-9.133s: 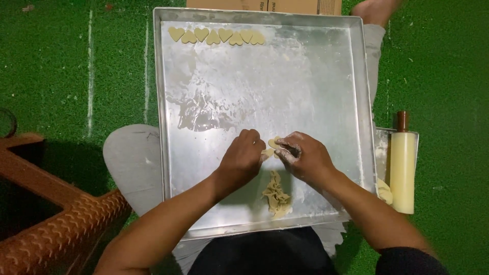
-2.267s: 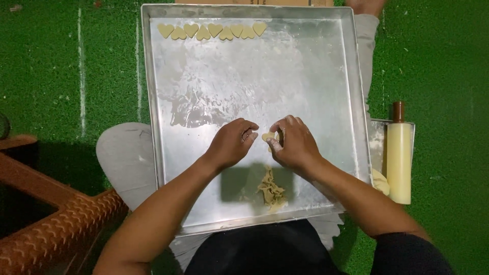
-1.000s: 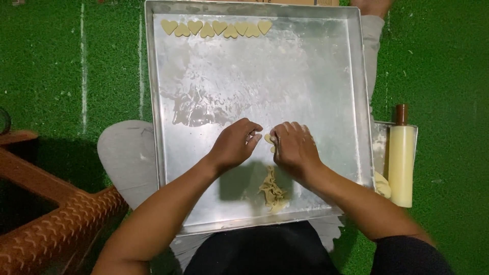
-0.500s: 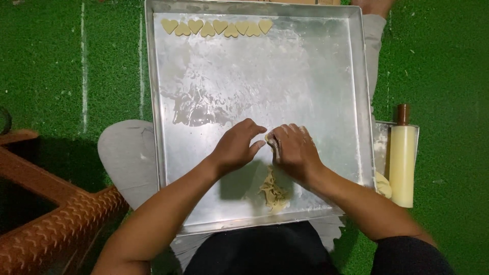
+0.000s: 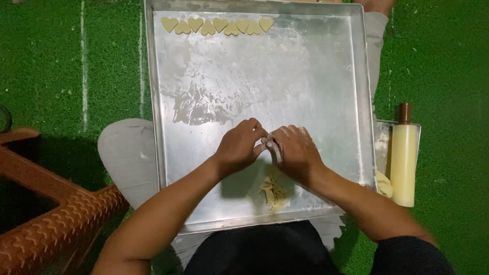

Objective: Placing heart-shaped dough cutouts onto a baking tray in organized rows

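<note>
A big square metal tray (image 5: 153, 102), dusted with flour, rests on my lap. Near its middle my left hand (image 5: 239, 147) and my right hand (image 5: 295, 153) meet fingertip to fingertip. Both are curled around a small pale piece of dough, which the floury fingers almost hide. Just below the hands lies a heap of dough scraps (image 5: 275, 191). A row of several heart-shaped dough cutouts (image 5: 219, 25) lines the tray's far edge.
A pale rolling pin with a brown handle (image 5: 404, 160) lies to the right of the tray on a small metal tray, beside a dough lump (image 5: 384, 184). An orange-brown plastic stool (image 5: 51, 224) stands at lower left. Green artificial turf (image 5: 51, 76) covers the ground.
The hands have drawn closer together over the small dough piece, which showed between them earlier and is now mostly covered. The tray, hearts and scraps have stayed put.
</note>
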